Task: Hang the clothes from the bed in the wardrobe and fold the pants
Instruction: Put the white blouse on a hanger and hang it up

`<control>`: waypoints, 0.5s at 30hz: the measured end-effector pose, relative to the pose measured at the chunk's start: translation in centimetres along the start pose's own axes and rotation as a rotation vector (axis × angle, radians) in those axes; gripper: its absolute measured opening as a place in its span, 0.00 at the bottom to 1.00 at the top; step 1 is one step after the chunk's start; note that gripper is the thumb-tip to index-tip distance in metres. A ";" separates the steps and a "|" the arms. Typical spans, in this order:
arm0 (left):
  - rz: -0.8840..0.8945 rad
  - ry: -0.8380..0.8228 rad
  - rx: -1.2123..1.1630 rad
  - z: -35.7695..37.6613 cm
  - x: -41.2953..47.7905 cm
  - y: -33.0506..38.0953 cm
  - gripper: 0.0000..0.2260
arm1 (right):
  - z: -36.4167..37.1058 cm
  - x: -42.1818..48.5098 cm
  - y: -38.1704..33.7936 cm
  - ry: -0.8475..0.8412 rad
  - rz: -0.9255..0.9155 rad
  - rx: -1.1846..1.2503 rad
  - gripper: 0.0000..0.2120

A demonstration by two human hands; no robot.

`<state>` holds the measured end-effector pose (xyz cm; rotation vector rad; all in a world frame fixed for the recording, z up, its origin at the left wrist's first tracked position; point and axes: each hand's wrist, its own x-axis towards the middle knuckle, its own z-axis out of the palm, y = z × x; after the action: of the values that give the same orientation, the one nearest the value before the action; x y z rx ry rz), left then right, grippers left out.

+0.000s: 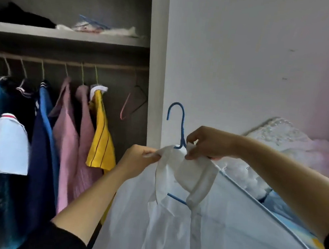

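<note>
Leftmost, the open wardrobe (155, 63) shows a shelf (67, 34) carrying a dark cloth (19, 17) and a loose blue wire hanger (93, 23) on some pale fabric. Below it, a rail (113, 66) carries a row of hung clothes: a black-and-white patterned piece at the edge, a white sleeve with a red stripe (9, 147), a blue and navy top (44, 133), two pink shirts (68, 135) and a yellow striped shirt (101, 138). Just right of these an empty pink hanger (124, 106) hangs from the rail, with a thin dark one beside it.

Next, the left hand (139, 159) pinches the left end of the collar (175, 165) of a white shirt (219, 230). The shirt sits on a blue hanger (182, 122) whose hook stands up free in front of the white wall, right of the wardrobe opening and not on the rail. The hanger's lower bar shows through the collar opening. The right hand (208, 142) grips the other side of the collar, fingers curled around the cloth right at the hanger's neck. Both sleeves are dark.

Farthest right, behind the right forearm, lies the bed (307, 154) with pale pink and white bedding heaped on it.
</note>
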<state>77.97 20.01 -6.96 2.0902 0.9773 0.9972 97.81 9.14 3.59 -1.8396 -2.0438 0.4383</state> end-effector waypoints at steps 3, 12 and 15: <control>-0.012 0.036 0.049 -2.3 2.0 -2.6 0.11 | 0.9 3.6 -1.7 0.054 -0.051 0.000 0.06; -0.210 0.014 0.773 -7.6 8.4 -7.7 0.24 | 5.3 13.4 -7.1 0.277 -0.091 -0.028 0.07; -0.216 0.067 0.952 -10.2 10.0 -9.0 0.27 | 6.9 15.8 -8.7 0.331 -0.088 0.016 0.07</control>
<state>70.78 35.10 -4.79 2.5808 1.9335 0.5141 85.51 23.96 2.29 -1.6754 -1.8786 0.1154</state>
